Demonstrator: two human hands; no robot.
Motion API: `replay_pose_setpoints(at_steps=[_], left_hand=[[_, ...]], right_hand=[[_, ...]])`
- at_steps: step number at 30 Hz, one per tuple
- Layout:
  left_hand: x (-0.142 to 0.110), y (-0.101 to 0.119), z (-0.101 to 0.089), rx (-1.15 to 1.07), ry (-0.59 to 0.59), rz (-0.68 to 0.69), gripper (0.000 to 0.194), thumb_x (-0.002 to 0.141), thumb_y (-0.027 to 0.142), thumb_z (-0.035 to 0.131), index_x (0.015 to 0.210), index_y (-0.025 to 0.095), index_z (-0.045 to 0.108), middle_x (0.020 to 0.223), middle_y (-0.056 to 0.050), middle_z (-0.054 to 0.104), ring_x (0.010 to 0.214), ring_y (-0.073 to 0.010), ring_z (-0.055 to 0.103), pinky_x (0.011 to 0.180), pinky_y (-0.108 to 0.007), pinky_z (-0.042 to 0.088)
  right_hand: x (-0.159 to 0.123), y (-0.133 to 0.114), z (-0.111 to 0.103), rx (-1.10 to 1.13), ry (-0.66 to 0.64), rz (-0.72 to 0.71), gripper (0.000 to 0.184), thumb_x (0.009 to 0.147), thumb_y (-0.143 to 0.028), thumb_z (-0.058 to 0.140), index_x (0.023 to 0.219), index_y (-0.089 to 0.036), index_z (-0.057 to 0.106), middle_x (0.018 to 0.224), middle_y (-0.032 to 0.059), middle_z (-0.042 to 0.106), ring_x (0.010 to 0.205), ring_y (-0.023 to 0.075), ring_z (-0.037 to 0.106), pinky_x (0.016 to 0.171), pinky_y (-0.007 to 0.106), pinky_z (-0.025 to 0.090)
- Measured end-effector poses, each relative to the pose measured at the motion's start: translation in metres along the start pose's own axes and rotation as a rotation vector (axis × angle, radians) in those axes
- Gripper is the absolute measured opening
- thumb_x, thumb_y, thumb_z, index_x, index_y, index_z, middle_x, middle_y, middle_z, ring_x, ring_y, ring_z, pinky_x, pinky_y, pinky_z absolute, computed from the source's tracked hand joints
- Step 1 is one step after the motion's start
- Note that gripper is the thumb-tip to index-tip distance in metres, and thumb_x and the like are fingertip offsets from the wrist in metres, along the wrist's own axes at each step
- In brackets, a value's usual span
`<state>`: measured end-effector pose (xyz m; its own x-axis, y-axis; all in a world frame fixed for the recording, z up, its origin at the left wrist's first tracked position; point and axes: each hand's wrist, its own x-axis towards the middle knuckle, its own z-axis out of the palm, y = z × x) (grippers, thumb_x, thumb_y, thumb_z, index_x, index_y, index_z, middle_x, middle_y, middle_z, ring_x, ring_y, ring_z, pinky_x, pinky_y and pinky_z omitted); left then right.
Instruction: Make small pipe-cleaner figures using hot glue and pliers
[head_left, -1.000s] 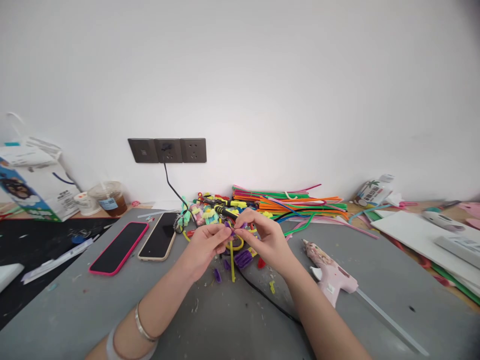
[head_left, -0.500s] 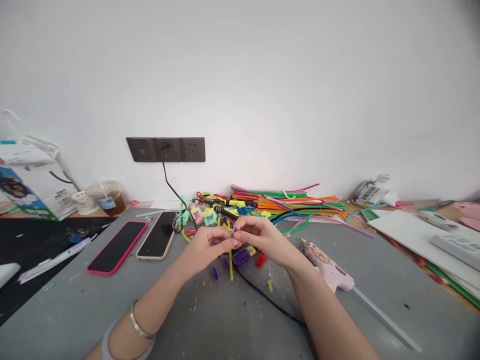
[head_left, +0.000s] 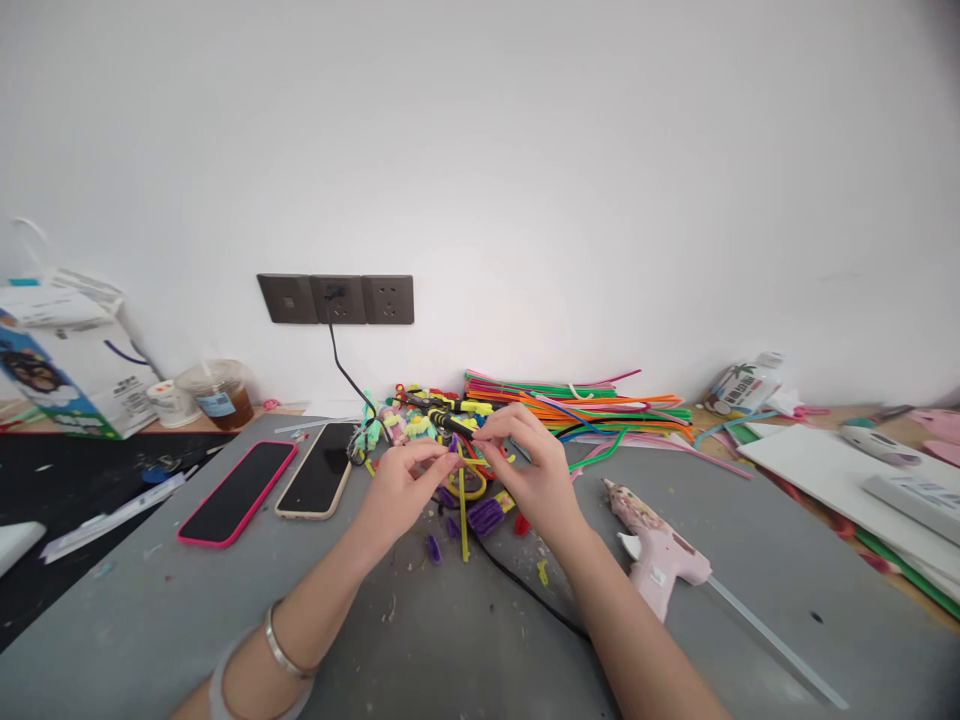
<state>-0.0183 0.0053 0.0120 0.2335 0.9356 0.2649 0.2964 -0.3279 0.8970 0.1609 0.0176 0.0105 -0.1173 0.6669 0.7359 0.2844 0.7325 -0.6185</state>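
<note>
My left hand (head_left: pixel 411 492) is closed in a pinch, with a small purple pipe cleaner piece (head_left: pixel 454 444) at its fingertips. My right hand (head_left: pixel 529 468) faces it a short gap away, thumb and index finger pressed together; what lies between them is too small to make out. Just below the fingertips a yellow pipe cleaner strip (head_left: pixel 463 515) hangs or lies upright in view. A bundle of purple pipe cleaner pieces (head_left: pixel 486 516) rests on the grey table between my wrists, with a loose purple piece (head_left: pixel 434 548) nearer me. Black-handled pliers (head_left: pixel 450 424) lie behind the hands.
Pipe cleaners (head_left: pixel 600 408) are heaped along the wall. To the right lies a pink glue gun (head_left: pixel 664 555) with a clear stick; a black cable (head_left: pixel 525 588) crosses the table. Two phones (head_left: pixel 238 492) (head_left: pixel 316 475), a drink cup (head_left: pixel 217 395) and white boards (head_left: pixel 840 480) occupy the sides.
My hands have drawn apart from their joint pinch, opening a gap between the fingertips. My right hand has risen slightly, and the purple piece stays at my left fingertips.
</note>
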Motion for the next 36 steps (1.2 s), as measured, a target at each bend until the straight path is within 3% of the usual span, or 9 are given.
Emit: replay_pose_setpoints(at_steps=[3,7,11,20,31,33,36], left_hand=[[0.000,0.003,0.001,-0.073,-0.043,-0.023,0.030,0.086,0.041,0.058,0.073,0.016,0.069,0.070,-0.004,0.062,0.069,-0.0177,0.056,0.062,-0.027,0.047],[0.001,0.001,0.002,-0.106,-0.089,0.009,0.030,0.088,0.038,0.057,0.075,0.015,0.071,0.072,-0.004,0.066,0.072,-0.0176,0.057,0.064,-0.027,0.045],[0.000,-0.001,0.003,-0.104,-0.092,0.043,0.028,0.089,0.036,0.057,0.079,0.015,0.072,0.078,-0.005,0.067,0.078,-0.0185,0.058,0.067,-0.027,0.045],[-0.003,0.004,-0.001,0.130,-0.040,0.111,0.030,0.090,0.035,0.057,0.071,0.016,0.069,0.068,-0.001,0.061,0.065,-0.0149,0.051,0.058,-0.025,0.034],[-0.002,0.006,-0.002,0.149,-0.103,0.090,0.030,0.089,0.035,0.059,0.065,0.017,0.065,0.063,0.003,0.056,0.061,-0.0132,0.048,0.060,-0.025,0.036],[-0.001,0.004,-0.001,0.144,-0.087,0.101,0.031,0.089,0.036,0.059,0.065,0.017,0.064,0.064,0.002,0.057,0.062,-0.0135,0.049,0.059,-0.025,0.036],[0.003,-0.002,-0.002,0.140,-0.011,0.109,0.028,0.089,0.036,0.058,0.071,0.018,0.068,0.071,-0.001,0.064,0.067,-0.0158,0.054,0.059,-0.025,0.039]], right_hand=[[-0.001,0.000,-0.001,-0.181,-0.027,-0.187,0.014,0.094,-0.018,0.061,0.093,-0.025,0.073,0.092,0.0059,0.065,0.084,0.0199,0.062,0.076,0.037,0.043],[-0.003,0.005,-0.001,-0.254,-0.047,-0.231,0.014,0.094,-0.020,0.063,0.097,-0.027,0.075,0.094,0.0056,0.068,0.086,0.0202,0.064,0.075,0.038,0.041],[-0.002,0.008,-0.001,-0.104,-0.114,-0.134,0.014,0.094,-0.020,0.064,0.097,-0.026,0.076,0.095,0.0061,0.068,0.088,0.0208,0.064,0.077,0.037,0.044],[0.001,0.009,-0.002,0.330,-0.263,0.157,0.013,0.092,-0.034,0.066,0.089,-0.023,0.074,0.089,0.0052,0.065,0.087,0.0202,0.061,0.080,0.035,0.047],[0.001,0.006,-0.008,0.358,-0.458,0.283,0.026,0.096,-0.042,0.058,0.085,-0.020,0.066,0.091,0.0042,0.061,0.089,0.0190,0.057,0.084,0.033,0.045],[0.001,0.006,-0.007,0.349,-0.449,0.282,0.025,0.096,-0.042,0.057,0.085,-0.020,0.065,0.092,0.0043,0.061,0.090,0.0194,0.058,0.085,0.034,0.045],[0.001,0.011,-0.003,0.300,-0.324,0.323,0.021,0.095,-0.039,0.056,0.095,-0.021,0.066,0.097,0.0056,0.065,0.093,0.0206,0.061,0.083,0.033,0.048]])
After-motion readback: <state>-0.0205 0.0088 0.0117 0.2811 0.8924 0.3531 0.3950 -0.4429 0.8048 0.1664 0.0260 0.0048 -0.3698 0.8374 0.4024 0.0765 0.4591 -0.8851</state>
